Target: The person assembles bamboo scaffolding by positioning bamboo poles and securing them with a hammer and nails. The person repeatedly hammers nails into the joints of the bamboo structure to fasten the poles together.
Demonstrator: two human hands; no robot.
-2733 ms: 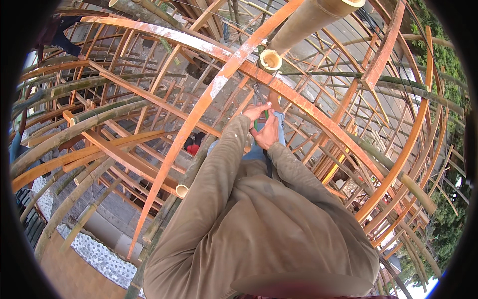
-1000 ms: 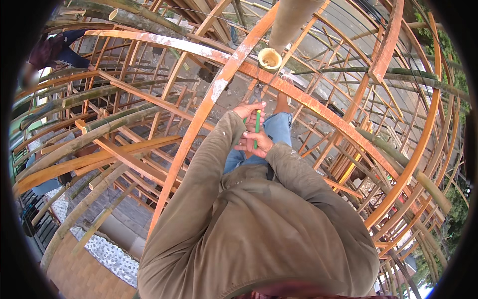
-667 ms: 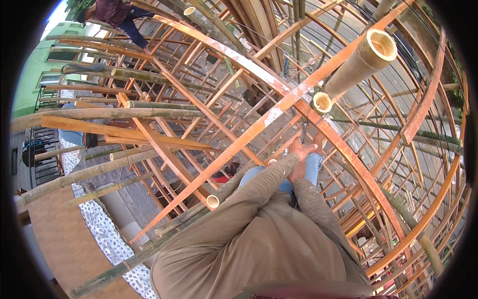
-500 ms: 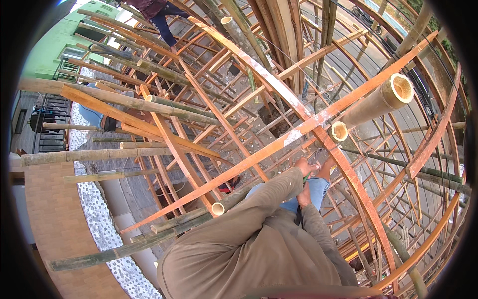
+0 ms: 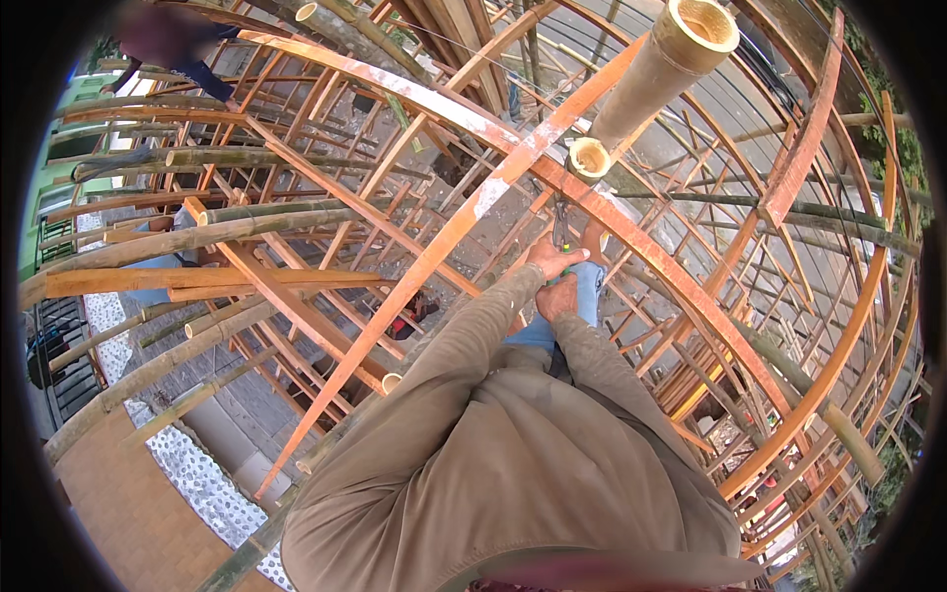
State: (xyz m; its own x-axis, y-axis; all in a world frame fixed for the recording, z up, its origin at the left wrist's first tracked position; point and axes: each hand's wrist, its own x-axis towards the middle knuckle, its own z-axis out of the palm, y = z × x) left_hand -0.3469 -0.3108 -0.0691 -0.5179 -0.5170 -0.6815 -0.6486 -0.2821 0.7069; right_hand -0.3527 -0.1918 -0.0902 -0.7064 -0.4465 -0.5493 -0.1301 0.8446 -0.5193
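Note:
My left hand (image 5: 550,258) is closed round a pair of dark metal pliers (image 5: 560,229) with green and yellow on the grips. Just below it, my right hand (image 5: 558,297) is closed at the lower end of the green grip. The jaws point up toward the underside of a reddish wooden beam (image 5: 631,235), near where it meets a long diagonal beam (image 5: 424,266). Whether they touch the wood or a tie there is too small to tell. Close beside that joint stands a cut bamboo pole (image 5: 590,158). A bare foot and blue trouser leg (image 5: 584,291) show beside my hands.
A thicker bamboo pole (image 5: 656,74) rises past the joint. Bamboo and timber lattice surrounds me, with ground visible far below. Another person (image 5: 182,49) is at the upper left. A pebbled white ledge (image 5: 202,474) borders brown tiles (image 5: 128,493) at lower left.
My view has turned, so the beams and joint sit further left and higher. Both hands have risen with the pliers toward the joint, and the pliers now show more plainly.

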